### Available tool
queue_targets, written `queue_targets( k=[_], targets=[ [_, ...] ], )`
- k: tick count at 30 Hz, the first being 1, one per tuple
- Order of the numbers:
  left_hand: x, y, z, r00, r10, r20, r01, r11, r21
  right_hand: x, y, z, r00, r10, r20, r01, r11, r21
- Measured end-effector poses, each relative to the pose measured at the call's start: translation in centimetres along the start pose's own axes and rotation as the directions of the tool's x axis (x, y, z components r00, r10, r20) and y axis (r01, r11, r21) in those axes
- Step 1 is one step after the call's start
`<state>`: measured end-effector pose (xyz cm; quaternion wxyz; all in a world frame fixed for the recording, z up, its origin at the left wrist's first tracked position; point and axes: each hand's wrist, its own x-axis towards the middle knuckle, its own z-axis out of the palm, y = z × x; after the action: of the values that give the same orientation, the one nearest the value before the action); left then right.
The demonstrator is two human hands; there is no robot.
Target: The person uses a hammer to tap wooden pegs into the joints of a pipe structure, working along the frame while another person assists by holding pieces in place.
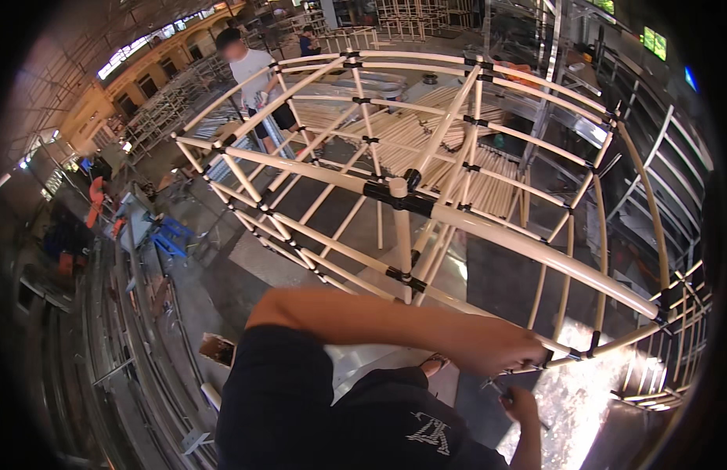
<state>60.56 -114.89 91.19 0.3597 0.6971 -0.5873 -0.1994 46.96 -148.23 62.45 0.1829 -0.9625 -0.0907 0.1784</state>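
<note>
A large rack of cream pipes [535,240] held together by black joints [404,196] stands in front of me. My left arm reaches across to the right along its near side. There my left hand [510,354] is closed, its fingers curled at a black joint [546,358] on the lower near rail. Most of those fingertips are hidden behind the hand. Just below, my right hand [521,404] is closed around a thin metal rod-like tool [496,385]. The tool's tip points up toward the left hand; its exact kind is too small to tell.
Beyond the rack, a person in a white shirt [254,74] stands at the far left. Many loose cream pipes [488,184] lie behind the rack. Long metal bars [136,352] line the floor at left, near a blue stool [171,236]. Metal shelving [653,157] stands at right.
</note>
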Motion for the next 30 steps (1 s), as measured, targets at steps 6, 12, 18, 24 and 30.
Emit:
queue_targets(
  k=[6,12,18,24,30],
  targets=[
    [-19.2,-3.1,5.5,0.371,-0.512,-0.775,0.174,0.858,-0.484,7.0,-11.6,-1.9,0.980,-0.072,0.184,0.084,0.995,-0.057],
    [-38.5,-9.4,-0.6,-0.393,-0.493,-0.776,0.008,0.842,-0.539,10.3,-22.7,2.8,0.946,-0.270,0.180,0.198,0.919,0.340],
    [-54.9,-12.5,-17.2,-0.507,-0.127,-0.852,-0.002,0.989,-0.146,17.3,-34.4,-0.8,0.893,-0.401,0.204,0.380,0.915,0.137],
    [-67.6,-20.1,-29.3,-0.458,0.096,-0.884,0.318,0.946,-0.062,24.1,-51.6,-10.9,0.786,-0.492,0.375,0.540,0.841,-0.028],
    [-69.5,-22.0,-29.8,-0.365,0.099,-0.926,0.435,0.897,-0.075,25.5,-66.7,-22.9,0.598,-0.531,0.600,0.753,0.628,-0.195]
  ],
)
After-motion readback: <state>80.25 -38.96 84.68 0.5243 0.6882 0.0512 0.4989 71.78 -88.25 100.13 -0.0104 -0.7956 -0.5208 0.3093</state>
